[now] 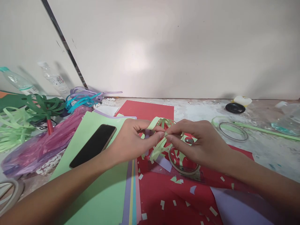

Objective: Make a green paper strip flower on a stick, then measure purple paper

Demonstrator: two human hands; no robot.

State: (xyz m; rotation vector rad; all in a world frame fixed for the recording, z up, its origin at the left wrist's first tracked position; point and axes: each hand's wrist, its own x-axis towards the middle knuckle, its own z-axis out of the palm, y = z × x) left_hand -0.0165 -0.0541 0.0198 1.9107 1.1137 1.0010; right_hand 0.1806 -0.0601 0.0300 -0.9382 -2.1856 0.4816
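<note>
We pinched pale green paper strips (157, 147) between left hand (131, 140) and right hand (197, 145), fingertips meeting mid-strip, above red sheet (150, 111) on tabletop (264, 150).

A black phone (93, 145) lies screen-up on a light green sheet (100, 193) to my left, beside red paper (173, 193) strewn with small clippings. Farther left sits a pink plastic bag (39, 147). Two water bottles (20, 82) lean at the wall. A tape ring (243, 137) and a black lid (235, 107) lie to my right.
</note>
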